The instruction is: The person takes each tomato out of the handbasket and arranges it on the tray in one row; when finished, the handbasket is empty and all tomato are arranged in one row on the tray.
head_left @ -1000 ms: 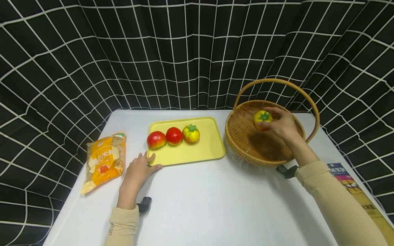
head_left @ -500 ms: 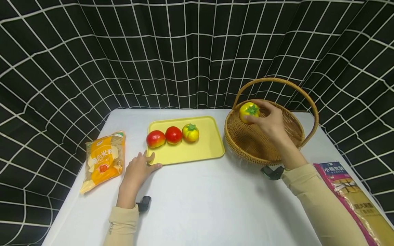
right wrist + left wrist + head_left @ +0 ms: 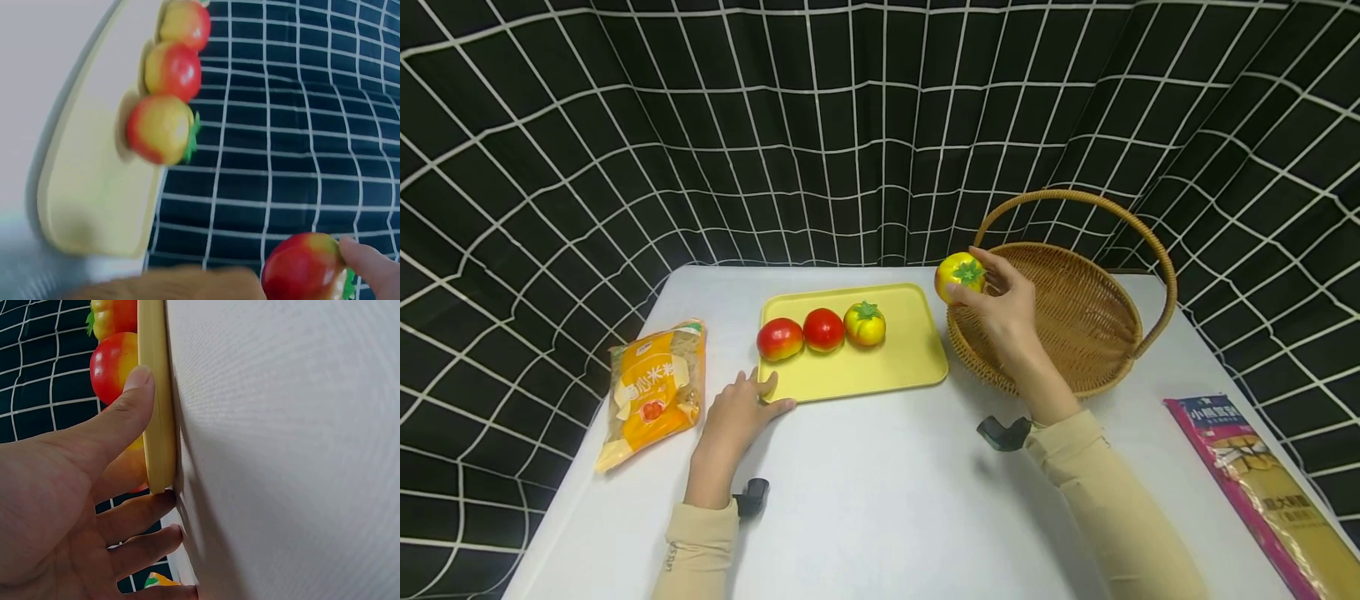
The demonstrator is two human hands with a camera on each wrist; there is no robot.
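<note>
In the head view my right hand [image 3: 1006,307] pinches a yellow-and-red persimmon-like fruit [image 3: 958,277] with green leaves between thumb and fingers. It hovers above the gap between the wicker basket [image 3: 1067,325] and the yellow tray [image 3: 895,350]. On the tray's left half lie a red-and-yellow mango-like fruit [image 3: 780,339], a round red fruit [image 3: 823,330] and another leafy yellow fruit [image 3: 865,324] in a row. My left hand [image 3: 735,423] holds the tray's near left corner. The left wrist view shows its thumb [image 3: 139,387] on the rim and its other fingers extended near the table.
An orange food bag [image 3: 655,387] lies left of the tray. At the right edge lies a long noodle packet [image 3: 1255,475]. The basket's tall arched handle [image 3: 1075,195] rises over its opening. A black gridded curtain [image 3: 880,125] surrounds the white table [image 3: 895,500].
My right hand has carried the leafy yellow fruit leftward, from inside the basket to past its left rim. The noodle packet is more fully uncovered. My left hand has stayed at the tray corner.
</note>
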